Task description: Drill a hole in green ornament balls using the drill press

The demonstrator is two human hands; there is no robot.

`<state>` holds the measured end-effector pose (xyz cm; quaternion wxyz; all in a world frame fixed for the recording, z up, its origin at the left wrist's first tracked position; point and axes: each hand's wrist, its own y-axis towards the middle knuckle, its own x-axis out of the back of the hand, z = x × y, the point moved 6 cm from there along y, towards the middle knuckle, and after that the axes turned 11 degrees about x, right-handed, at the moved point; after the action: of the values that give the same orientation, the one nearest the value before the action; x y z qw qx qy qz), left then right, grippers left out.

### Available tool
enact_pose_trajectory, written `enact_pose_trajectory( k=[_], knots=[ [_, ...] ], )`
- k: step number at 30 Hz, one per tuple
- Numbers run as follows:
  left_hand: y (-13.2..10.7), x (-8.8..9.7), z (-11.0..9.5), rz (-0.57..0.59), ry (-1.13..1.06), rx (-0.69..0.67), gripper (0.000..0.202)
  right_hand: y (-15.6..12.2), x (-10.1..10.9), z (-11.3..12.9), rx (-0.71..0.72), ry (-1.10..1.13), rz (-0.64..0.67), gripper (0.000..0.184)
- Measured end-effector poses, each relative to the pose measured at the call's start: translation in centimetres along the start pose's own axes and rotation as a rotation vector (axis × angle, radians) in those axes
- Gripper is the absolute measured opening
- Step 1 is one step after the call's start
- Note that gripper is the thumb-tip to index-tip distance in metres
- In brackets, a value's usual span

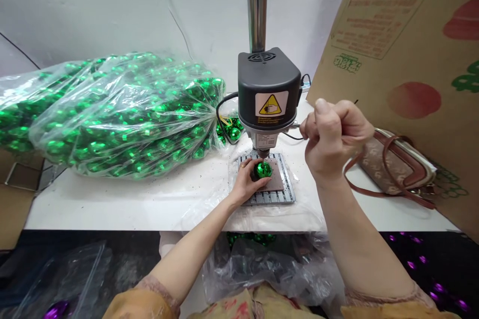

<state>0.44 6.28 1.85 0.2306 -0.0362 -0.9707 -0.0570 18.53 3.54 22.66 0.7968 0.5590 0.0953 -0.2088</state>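
Under the chuck of a black bench drill press [267, 89], my left hand [247, 179] grips a shiny green mirrored ball [263, 170] between thumb and fingers. The ball rests on a small pinkish board [276, 179] on top of the slotted grey metal base [290, 194]. The drill bit is directly over the top of the ball; whether it has entered cannot be made out. To the right of the drill head, my right hand [333, 137] is closed in a fist around the drill press lever [296, 125], most of which is hidden by the fingers.
A large clear bag [123, 114] of green balls covers the table's left side. At right stand a brown handbag [396, 164] and a tall cardboard box [377, 60]. An open plastic bag [269, 269] with green balls hangs below the table's front edge [130, 219].
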Motion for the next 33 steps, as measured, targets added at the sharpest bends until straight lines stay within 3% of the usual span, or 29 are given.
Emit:
enact_pose_trajectory(
  k=[5,20,33],
  knots=[
    [0.0,0.0,0.0,0.008,0.002,-0.003,0.057,-1.4,0.8,0.3,0.103,0.037,-0.009,0.050],
    [0.0,0.0,0.1,0.011,-0.016,-0.023,0.058,-2.7,1.4,0.0,0.229,0.061,-0.042,0.047],
    [0.0,-0.1,0.2,0.027,0.012,-0.017,0.057,-3.5,1.5,0.4,0.314,0.123,0.033,0.043]
  ],
)
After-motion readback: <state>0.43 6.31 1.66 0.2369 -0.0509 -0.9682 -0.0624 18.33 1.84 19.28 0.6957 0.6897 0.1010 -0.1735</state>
